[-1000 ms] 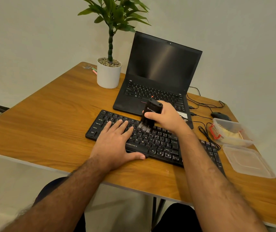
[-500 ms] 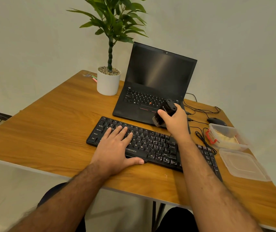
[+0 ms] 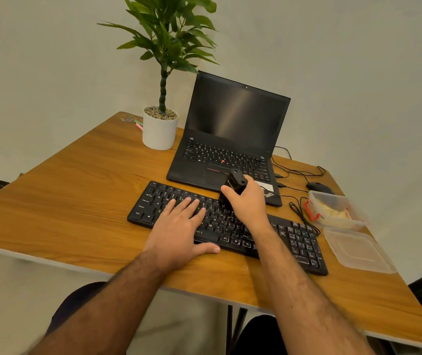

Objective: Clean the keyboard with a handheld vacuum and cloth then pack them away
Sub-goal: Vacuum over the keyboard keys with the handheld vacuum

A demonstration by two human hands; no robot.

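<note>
Two hands busy: left flat, pinning the keyboard; right gripping the vacuum. I judge vacuuming underway; next sweep should go right.

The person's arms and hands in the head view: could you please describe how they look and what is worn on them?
Both forearms are bare and hairy, with no sleeves in view. The left hand and the right hand wear no gloves, and no rings, watch or bands show. The nails that show look short and plain.
</note>
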